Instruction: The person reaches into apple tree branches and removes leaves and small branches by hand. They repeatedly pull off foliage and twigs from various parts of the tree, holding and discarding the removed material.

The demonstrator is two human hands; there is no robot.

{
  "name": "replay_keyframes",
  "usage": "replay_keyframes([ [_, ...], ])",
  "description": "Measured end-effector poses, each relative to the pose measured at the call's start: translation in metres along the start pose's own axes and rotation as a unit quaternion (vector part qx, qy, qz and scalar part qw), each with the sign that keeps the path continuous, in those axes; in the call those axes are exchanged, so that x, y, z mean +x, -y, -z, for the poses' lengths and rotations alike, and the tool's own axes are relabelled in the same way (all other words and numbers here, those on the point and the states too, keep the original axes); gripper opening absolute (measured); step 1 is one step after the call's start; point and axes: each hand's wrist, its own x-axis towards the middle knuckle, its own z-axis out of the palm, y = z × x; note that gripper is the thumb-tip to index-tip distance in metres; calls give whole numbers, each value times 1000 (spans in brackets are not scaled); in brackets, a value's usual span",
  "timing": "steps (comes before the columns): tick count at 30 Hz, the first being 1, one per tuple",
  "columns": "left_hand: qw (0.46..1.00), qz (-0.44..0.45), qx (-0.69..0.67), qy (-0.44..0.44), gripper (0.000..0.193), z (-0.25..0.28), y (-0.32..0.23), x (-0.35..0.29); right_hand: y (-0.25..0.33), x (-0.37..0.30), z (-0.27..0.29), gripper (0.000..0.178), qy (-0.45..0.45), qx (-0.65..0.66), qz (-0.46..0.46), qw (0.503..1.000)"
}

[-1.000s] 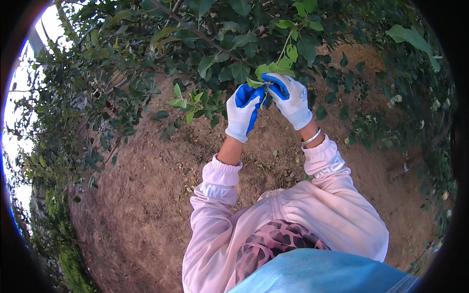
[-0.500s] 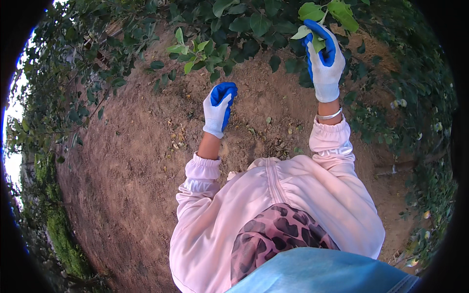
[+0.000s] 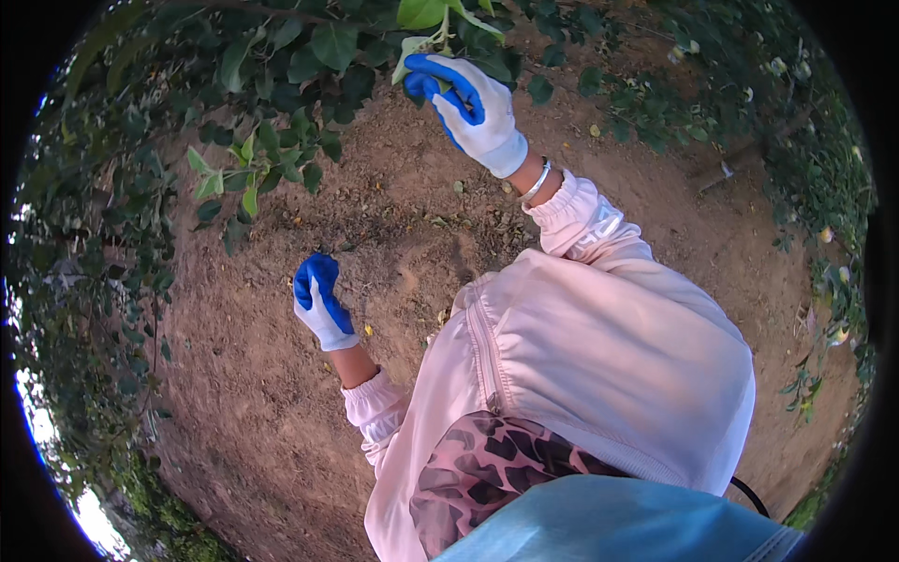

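Note:
My right hand point(image 3: 473, 108), in a white glove with blue coating, is raised at the top middle. Its fingers curl round the lower part of a light-green leafy shoot point(image 3: 446, 30), and a bit of green shows between them. Pale leaves stand above and beside the fingertips. My left hand point(image 3: 321, 298), gloved the same way, is held lower and to the left over the soil. Its fingers are folded in, and whatever they may hold is hidden. Above it hangs another branch tip with pale young leaves point(image 3: 225, 178), apart from the hand.
Dark-green foliage point(image 3: 328, 47) spreads across the top and down the left side. More branches on the right carry small pale round things point(image 3: 826, 234). Brown bare ground point(image 3: 243, 403) with scattered dry leaves lies below. Grass point(image 3: 173, 510) grows at the lower left.
The view has turned, so the foliage and both hands appear farther left. My left hand shows lower in the picture. My right hand stays at the leafy shoot, its fingers now lower on it.

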Motion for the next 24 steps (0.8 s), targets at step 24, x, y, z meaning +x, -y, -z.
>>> replay_keyframes([
  [24, 982, 119, 27, 145, 33, 9, 25, 0, 29, -56, -64, 54, 242, 77, -239, 937],
])
